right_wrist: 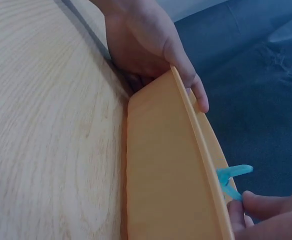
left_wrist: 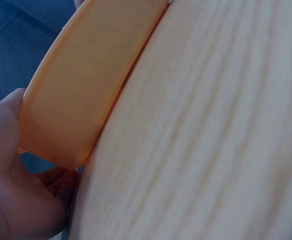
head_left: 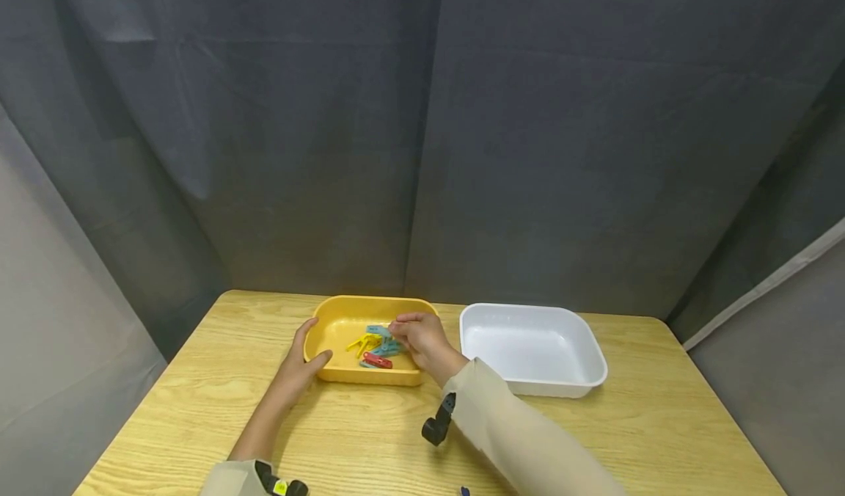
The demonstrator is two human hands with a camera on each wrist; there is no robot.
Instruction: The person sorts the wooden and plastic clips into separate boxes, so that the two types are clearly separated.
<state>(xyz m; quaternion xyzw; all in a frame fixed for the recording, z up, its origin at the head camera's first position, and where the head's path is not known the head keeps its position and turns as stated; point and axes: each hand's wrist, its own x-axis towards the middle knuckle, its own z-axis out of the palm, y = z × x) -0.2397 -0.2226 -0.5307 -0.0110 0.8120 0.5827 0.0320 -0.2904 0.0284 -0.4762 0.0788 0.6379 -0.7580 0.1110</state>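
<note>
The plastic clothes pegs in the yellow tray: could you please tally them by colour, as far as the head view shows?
Blue plastic clothes pegs: 2, one pinched by the right hand
Yellow plastic clothes pegs: 1
Red plastic clothes pegs: 1
Total: 4 visible; overlapping pegs may hide more.

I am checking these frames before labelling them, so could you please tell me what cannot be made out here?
- Clothespins in the yellow tray: head view, too small to count; the right hand covers some.
- Pinched blue clothespin: right wrist view, tray rim hides its lower part.
- Left hand: left wrist view, cut by the edge, fingers behind the tray wall.
- White tray: absent from both wrist views.
</note>
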